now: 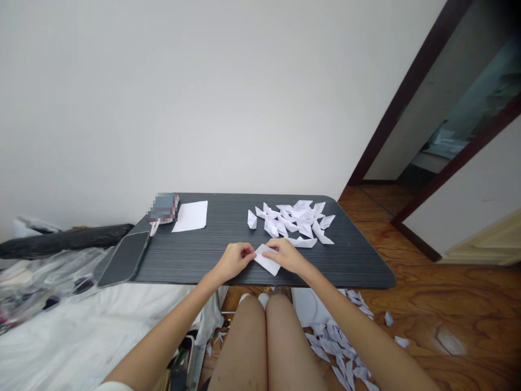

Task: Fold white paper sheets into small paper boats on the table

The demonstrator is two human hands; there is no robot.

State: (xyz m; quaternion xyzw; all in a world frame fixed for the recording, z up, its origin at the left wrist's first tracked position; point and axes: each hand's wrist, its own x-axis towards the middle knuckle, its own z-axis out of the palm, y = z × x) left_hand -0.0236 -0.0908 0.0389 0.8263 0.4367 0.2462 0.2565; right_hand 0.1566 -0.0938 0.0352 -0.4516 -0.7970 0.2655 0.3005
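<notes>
A folded piece of white paper (267, 262) is held between my two hands above the front part of the dark table. My left hand (236, 260) pinches its left corner between thumb and fingers. On the upper right side, my right hand (285, 254) grips the paper, its thumb lying across the face. Just beyond my right hand lies a heap of folded paper boats (299, 220). One paper boat (252, 219) stands a little apart at the heap's left.
A stack of white paper (191, 216) lies at the back left of the table (220, 217), beside a blurred packet (163, 208). A dark phone-shaped slab (125, 258) rests at the left edge. More folded papers (337, 347) litter the floor at lower right.
</notes>
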